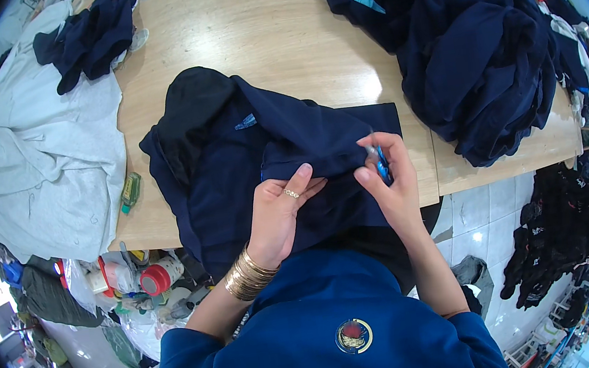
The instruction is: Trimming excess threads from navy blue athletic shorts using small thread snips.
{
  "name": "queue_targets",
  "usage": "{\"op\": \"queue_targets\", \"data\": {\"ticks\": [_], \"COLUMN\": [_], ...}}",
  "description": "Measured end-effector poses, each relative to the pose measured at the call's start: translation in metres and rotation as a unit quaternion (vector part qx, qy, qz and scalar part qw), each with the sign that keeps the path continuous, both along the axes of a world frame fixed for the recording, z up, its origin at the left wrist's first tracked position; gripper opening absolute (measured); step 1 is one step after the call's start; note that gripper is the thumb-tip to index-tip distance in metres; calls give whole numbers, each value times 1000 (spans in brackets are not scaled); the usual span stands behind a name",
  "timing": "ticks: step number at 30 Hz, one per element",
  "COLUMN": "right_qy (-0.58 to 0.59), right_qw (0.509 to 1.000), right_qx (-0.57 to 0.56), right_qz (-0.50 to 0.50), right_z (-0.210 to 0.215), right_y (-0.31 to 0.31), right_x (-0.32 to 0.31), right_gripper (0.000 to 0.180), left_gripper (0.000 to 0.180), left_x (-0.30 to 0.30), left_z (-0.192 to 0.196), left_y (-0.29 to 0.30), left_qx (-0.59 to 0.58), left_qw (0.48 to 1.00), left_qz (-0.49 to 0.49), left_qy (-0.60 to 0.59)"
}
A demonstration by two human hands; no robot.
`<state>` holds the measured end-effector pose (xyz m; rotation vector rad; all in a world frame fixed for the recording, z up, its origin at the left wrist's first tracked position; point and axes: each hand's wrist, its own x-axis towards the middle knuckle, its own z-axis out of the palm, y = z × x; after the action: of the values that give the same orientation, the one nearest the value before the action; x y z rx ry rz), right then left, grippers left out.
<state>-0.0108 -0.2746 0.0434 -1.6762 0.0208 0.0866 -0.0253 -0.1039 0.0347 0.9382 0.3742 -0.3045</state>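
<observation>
A navy blue garment point(226, 192) lies bunched at the table's near edge, its black lining point(194, 115) showing at the upper left. A small light-blue tag point(246, 122) sits on it. My left hand point(277, 212), with a ring and several gold bangles, pinches a fold of the cloth between thumb and fingers. At the garment's right side, my right hand point(395, 179) is closed around small blue-handled thread snips point(382, 166). The snips' tips look blurred close to the fabric, so I cannot tell whether they touch it.
A light grey garment pile point(41, 156) covers the table's left, with a dark navy piece point(96, 35) on top. A large navy pile point(473, 52) fills the right. A small green-and-yellow packet point(130, 192) lies by the grey cloth. Below the table's left edge stands a red-lidded container point(162, 277).
</observation>
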Motion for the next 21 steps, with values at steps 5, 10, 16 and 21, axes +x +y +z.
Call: {"op": "queue_targets", "data": {"ticks": [5, 10, 16, 21], "right_qy": [-79, -70, -156, -202], "right_qw": [970, 970, 946, 928], "right_qx": [-229, -229, -282, -310], "right_qz": [-23, -28, -34, -40], "right_z": [-8, -3, -4, -5], "right_y": [-4, 11, 16, 18], "right_x": [-14, -13, -10, -9], "right_gripper": [28, 28, 27, 25], "left_gripper": [21, 22, 22, 23], "left_x": [0, -2, -4, -5], "left_z": [0, -1, -1, -6], "left_y": [-3, -5, -8, -8], "left_qx": [-36, -64, -55, -43], "left_qw": [999, 998, 998, 998], "left_qz": [3, -3, 4, 1], "left_qy": [-15, -22, -26, -36]}}
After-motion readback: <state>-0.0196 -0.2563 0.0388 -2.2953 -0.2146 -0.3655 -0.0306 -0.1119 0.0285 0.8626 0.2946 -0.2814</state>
